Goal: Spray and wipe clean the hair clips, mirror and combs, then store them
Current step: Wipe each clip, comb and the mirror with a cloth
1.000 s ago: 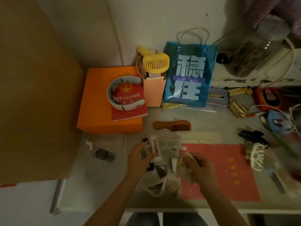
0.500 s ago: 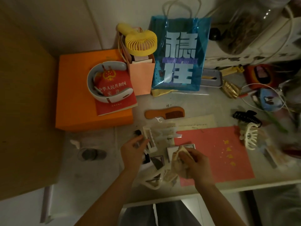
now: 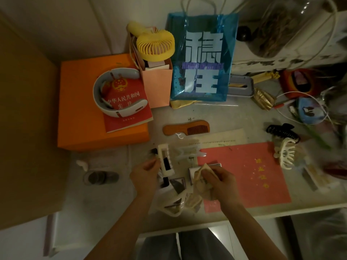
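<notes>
Lower centre of frame: left hand (image 3: 145, 175) grips a white clip (image 3: 165, 162); right hand (image 3: 222, 182) clutches a cloth (image 3: 201, 180).

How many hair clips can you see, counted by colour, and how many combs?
Black claw clip: 1
Cream claw clip: 1
Cream rectangular clip, held by the left hand: 1
Wooden comb: 1
Total: 4
The clear thing beside the rectangular clip is too blurred to name.

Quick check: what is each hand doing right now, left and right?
Left hand: grips the cream rectangular hair clip.
Right hand: grips a crumpled beige cloth, pressed over the small mirror.
</notes>
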### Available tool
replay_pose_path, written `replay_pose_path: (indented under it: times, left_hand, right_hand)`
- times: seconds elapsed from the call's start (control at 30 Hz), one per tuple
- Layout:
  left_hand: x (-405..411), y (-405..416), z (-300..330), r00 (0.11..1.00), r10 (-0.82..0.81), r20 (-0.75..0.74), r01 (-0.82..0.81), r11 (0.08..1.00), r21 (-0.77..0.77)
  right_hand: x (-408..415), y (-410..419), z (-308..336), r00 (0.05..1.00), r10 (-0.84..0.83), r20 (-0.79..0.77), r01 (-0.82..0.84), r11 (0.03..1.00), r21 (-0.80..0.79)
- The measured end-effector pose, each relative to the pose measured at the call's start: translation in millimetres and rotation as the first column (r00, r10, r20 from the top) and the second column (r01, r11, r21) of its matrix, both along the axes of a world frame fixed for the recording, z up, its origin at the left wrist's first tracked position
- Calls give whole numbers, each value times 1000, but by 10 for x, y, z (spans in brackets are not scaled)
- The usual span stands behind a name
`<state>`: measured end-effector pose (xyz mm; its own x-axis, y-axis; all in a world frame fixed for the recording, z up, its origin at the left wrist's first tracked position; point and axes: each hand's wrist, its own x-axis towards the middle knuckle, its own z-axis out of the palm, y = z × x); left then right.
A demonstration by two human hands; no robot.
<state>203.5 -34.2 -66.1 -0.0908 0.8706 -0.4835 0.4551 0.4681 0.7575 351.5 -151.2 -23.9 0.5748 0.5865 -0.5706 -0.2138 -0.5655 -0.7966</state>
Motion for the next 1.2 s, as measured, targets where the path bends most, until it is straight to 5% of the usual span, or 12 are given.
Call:
replay_pose_path:
  times: [0.43, 0.87, 1.2]
  left_hand:
    - [76, 7, 511, 992, 79, 100, -77, 997, -22]
    - [414, -8, 1674, 934, -24, 355, -97, 943, 318]
    - [467, -47, 2188, 855, -202, 479, -61, 876, 479]
  right_hand:
    - [58, 138, 236, 997, 21, -78, -11, 993, 120]
    - [72, 599, 1089, 991, -72, -113, 111, 915, 387]
    - [9, 656, 1678, 995, 26, -99, 35, 821, 570]
